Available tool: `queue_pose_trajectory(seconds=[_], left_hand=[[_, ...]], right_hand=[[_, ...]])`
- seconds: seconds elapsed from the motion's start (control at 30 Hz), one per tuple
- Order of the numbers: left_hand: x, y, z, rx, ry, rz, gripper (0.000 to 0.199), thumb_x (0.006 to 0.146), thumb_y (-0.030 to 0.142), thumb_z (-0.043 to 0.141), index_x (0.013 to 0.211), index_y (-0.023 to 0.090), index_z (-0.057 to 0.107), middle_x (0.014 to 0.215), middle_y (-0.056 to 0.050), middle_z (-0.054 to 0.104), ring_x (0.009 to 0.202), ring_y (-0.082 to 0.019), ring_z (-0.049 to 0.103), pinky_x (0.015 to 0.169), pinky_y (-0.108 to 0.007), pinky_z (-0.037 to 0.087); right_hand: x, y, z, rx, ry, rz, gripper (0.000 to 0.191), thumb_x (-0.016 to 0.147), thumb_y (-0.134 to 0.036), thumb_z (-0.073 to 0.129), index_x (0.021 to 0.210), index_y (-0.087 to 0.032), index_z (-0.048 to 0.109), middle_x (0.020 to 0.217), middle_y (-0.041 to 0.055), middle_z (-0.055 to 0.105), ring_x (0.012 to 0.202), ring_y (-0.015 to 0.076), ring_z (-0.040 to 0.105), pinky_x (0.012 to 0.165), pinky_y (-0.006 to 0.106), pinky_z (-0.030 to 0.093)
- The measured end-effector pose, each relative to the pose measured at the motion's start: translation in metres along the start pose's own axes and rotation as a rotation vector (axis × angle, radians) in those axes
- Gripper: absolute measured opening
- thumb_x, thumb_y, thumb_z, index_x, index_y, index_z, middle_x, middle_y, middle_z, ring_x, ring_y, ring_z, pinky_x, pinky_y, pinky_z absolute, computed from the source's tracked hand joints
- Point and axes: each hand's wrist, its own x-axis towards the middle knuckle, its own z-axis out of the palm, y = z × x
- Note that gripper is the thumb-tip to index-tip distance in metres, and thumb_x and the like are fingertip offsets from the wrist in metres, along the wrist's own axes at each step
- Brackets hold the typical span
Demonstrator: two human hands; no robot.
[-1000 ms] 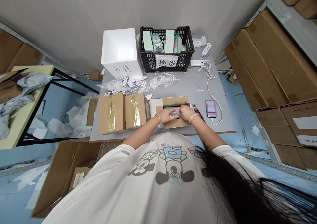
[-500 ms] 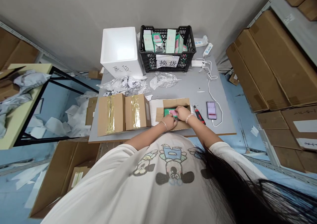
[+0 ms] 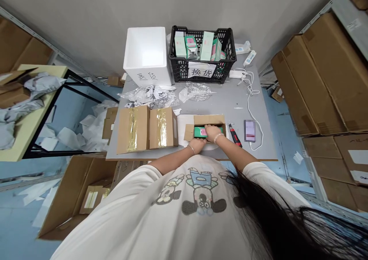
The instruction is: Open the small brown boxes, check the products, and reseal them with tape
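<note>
The person stands at a grey table (image 3: 227, 110) and reaches forward with both bare arms. The left hand (image 3: 197, 145) and the right hand (image 3: 213, 133) are close together, almost touching each other, above an open cardboard box (image 3: 208, 119). The right hand lies on the right part of a green box (image 3: 200, 131), and the left hand is low, at the near side of this green box. I cannot tell if the hands really grip it or only touch it. The green box lies flat inside the cardboard box, and it has a small pink mark near the right hand. A thin bracelet (image 3: 191, 149) is on the left wrist, and a beaded bracelet (image 3: 218, 137) is on the right wrist. Just to the right of the cardboard box lies a red and black box cutter (image 3: 235, 135), and beside it is a mobile phone (image 3: 250, 131) with a blurred screen and a white cable (image 3: 255, 108). To the left are two closed cartons (image 3: 133, 130) (image 3: 162, 129) with shiny tape on them. Behind these are crumpled plastic wrap (image 3: 149, 95) and a white foam box (image 3: 146, 55). A black plastic crate (image 3: 201, 55) at the back of the table holds pale green boxes, and its paper sign (image 3: 201, 72) says 换货.
</note>
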Motion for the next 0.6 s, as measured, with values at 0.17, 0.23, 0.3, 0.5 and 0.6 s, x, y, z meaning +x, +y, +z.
queue_pose_trajectory(seconds=[0.17, 0.23, 0.3, 0.5, 0.6], left_hand=[[-0.002, 0.005, -0.002, 0.005, 0.0, 0.0, 0.021, 0.095, 0.011, 0.044, 0.108, 0.009, 0.06, 0.097, -0.018, 0.07, 0.091, -0.024, 0.071, 0.077, -0.035, 0.053], [-0.002, 0.006, -0.006, 0.014, 0.011, -0.008, 0.021, 0.095, 0.011, 0.044, 0.107, 0.009, 0.061, 0.098, -0.019, 0.07, 0.09, -0.025, 0.071, 0.076, -0.036, 0.053], [-0.002, 0.007, -0.011, 0.025, 0.016, -0.021, 0.022, 0.095, 0.012, 0.043, 0.107, 0.009, 0.061, 0.097, -0.019, 0.07, 0.089, -0.025, 0.071, 0.075, -0.036, 0.054], [0.001, 0.006, -0.029, 0.017, -0.028, -0.031, 0.023, 0.094, 0.01, 0.045, 0.109, 0.009, 0.063, 0.095, -0.016, 0.071, 0.088, -0.024, 0.071, 0.077, -0.037, 0.055], [0.005, 0.004, -0.033, 0.015, -0.044, -0.041, 0.025, 0.093, 0.007, 0.044, 0.106, 0.009, 0.066, 0.096, -0.017, 0.071, 0.091, -0.025, 0.071, 0.08, -0.039, 0.056]], right_hand=[[-0.015, 0.013, -0.009, -0.017, 0.003, -0.06, 0.048, 0.077, -0.031, 0.069, 0.117, -0.01, 0.054, 0.113, 0.0198, 0.065, 0.099, 0.0305, 0.066, 0.082, 0.035, 0.049], [-0.022, 0.016, -0.013, -0.031, 0.023, -0.07, 0.046, 0.078, -0.032, 0.068, 0.116, -0.01, 0.055, 0.113, 0.0207, 0.066, 0.1, 0.0311, 0.066, 0.084, 0.035, 0.049], [-0.027, 0.018, -0.017, -0.037, 0.05, -0.075, 0.045, 0.079, -0.033, 0.066, 0.116, -0.009, 0.055, 0.112, 0.0213, 0.066, 0.101, 0.0313, 0.066, 0.084, 0.035, 0.048], [-0.042, 0.022, -0.024, -0.035, 0.107, -0.05, 0.045, 0.082, -0.035, 0.062, 0.116, -0.008, 0.055, 0.106, 0.0213, 0.068, 0.095, 0.0321, 0.066, 0.079, 0.035, 0.047], [-0.048, 0.025, -0.022, 0.01, 0.176, -0.058, 0.045, 0.082, -0.036, 0.06, 0.117, -0.009, 0.056, 0.108, 0.0211, 0.068, 0.095, 0.0321, 0.066, 0.079, 0.035, 0.047]])
